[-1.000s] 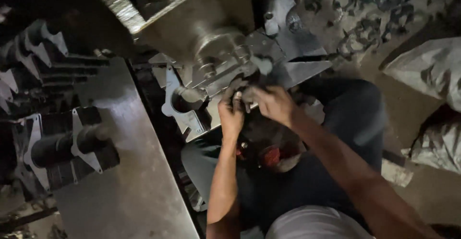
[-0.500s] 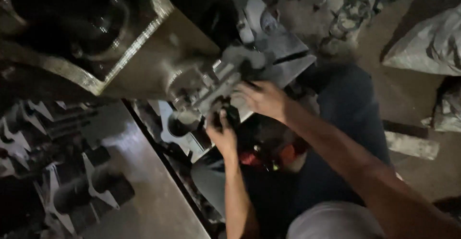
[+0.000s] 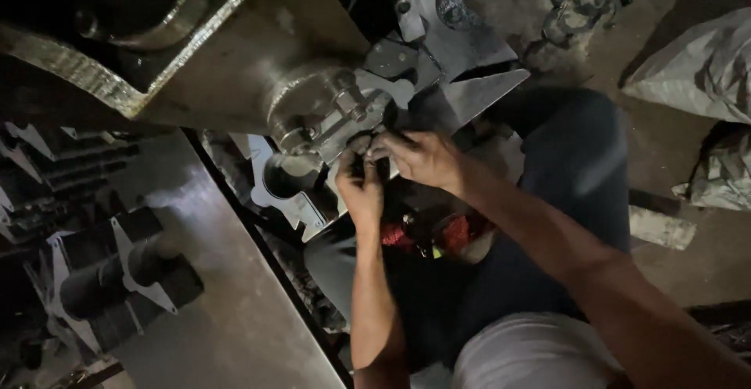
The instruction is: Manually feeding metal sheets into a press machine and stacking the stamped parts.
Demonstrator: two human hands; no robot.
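Both hands work at a steel clamp under the big machine, centre of the frame.

The clamp (image 3: 336,119), bolted to the machine (image 3: 227,60) just above the hands, looks heavy, rigid and hard-edged; its flat flanges seem the safest hold. The left hand (image 3: 361,192) is curled nearly closed, fingertips pinching a small dark part I cannot identify. The right hand (image 3: 418,157) is half closed, fingers pressed to the same spot. A bench (image 3: 227,311) fills the lower left.
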